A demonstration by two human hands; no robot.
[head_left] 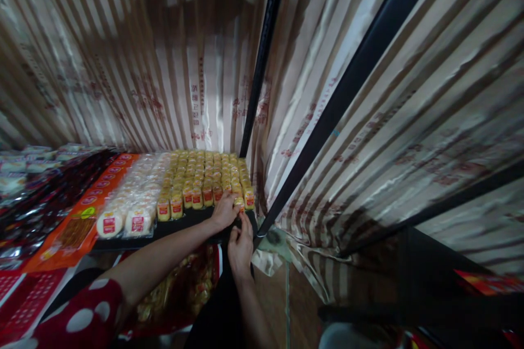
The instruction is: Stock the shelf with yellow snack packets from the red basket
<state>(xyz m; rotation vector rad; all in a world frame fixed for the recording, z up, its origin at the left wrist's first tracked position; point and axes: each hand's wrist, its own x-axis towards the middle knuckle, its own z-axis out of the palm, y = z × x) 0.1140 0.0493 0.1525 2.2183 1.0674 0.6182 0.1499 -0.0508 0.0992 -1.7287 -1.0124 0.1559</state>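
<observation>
From the head view, the step in hand appears to be lining up one small yellow snack pack at the near front of the rows. The left hand reaches its fingertips to it; whether they are clamped on it cannot be told. The right hand's grip stands apart, thumb clear of the forefinger, fingertips at the pack's lower edge. The next move would seem to call for squaring it with its neighbours without tipping them.

The pack sits near the right end of the black shelf, just left of the end pack. It looks squat, shiny-wrapped and red-labelled; its print is too blurred to read.
</observation>
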